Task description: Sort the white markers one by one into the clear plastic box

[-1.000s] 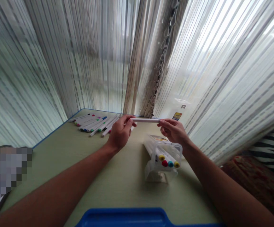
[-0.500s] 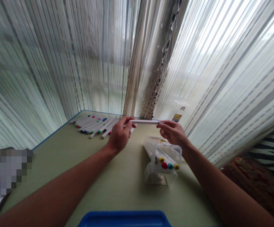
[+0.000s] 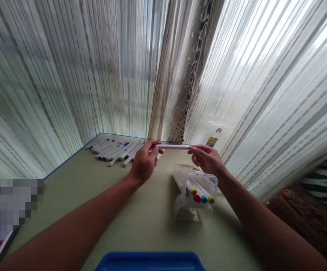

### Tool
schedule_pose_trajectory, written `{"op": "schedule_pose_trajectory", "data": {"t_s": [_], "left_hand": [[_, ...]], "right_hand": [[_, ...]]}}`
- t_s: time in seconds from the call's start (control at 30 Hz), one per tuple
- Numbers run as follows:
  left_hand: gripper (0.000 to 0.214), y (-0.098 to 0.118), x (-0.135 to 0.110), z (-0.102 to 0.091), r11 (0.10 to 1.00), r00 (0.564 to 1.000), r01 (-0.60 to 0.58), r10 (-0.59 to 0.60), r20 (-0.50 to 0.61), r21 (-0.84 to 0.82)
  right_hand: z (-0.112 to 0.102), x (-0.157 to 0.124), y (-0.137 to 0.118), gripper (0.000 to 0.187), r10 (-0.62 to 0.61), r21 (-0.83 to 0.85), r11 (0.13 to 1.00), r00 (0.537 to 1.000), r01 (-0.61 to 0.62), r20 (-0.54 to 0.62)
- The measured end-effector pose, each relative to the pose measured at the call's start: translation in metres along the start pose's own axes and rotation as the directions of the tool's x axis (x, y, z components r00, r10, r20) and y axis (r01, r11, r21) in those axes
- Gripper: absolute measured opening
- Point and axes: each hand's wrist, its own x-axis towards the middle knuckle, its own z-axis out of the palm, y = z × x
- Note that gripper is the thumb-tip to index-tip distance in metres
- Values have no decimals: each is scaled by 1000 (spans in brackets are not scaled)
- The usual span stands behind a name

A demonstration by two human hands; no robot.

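A white marker (image 3: pixel 174 147) lies level between my two hands, above the table. My left hand (image 3: pixel 146 159) pinches its left end, and my right hand (image 3: pixel 205 155) grips its right end with the fingertips. Both ends are partly covered by fingers. Just below my right hand, a clear plastic case (image 3: pixel 177 175) lies on its side with its lid open towards me. Inside it are several markers with yellow, red and blue ends (image 3: pixel 204 199). Left of my left hand, several white markers (image 3: pixel 114 149) with coloured ends are spread on the table.
The pale green table (image 3: pixel 101 214) has a blue edge. At the front sits a blue plastic object (image 3: pixel 150 261). Behind the table hang striped sheer curtains (image 3: pixel 123 75), with a clear package (image 3: pixel 212 139) against them. A pixelated item (image 3: pixel 5 210) is at the left.
Both hands keep hold of the marker in nearly the same pose. The whole view has shifted slightly; the case and the loose markers look unmoved on the table.
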Motion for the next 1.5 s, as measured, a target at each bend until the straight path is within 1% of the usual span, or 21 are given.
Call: {"op": "schedule_pose_trajectory", "data": {"t_s": [0.37, 0.67, 0.87, 1.17, 1.37, 1.5], "left_hand": [[22, 3, -1, -1, 1000, 1000, 11, -11, 10, -14], [24, 6, -1, 0, 1000, 1000, 27, -27, -12, -13], [27, 4, 0, 0, 1000, 1000, 17, -17, -4, 17], [25, 4, 0, -1, 999, 1000, 4, -5, 8, 52], [24, 5, -1, -1, 998, 1000, -4, 4, -1, 69], [25, 7, -1, 0, 997, 1000, 4, -3, -15, 73]], "right_hand": [[1, 0, -2, 23, -10, -3, 1000, 1000, 10, -16], [2, 1, -1, 28, -20, 0, 1000, 1000, 20, 5], [2, 2, -1, 27, -39, 18, 999, 999, 38, 36], [3, 1, -3, 27, -47, -5, 999, 999, 47, 23], [4, 1, -3, 26, -58, -9, 998, 998, 59, 35], [3, 1, -4, 29, -45, -34, 998, 998, 46, 42]]}}
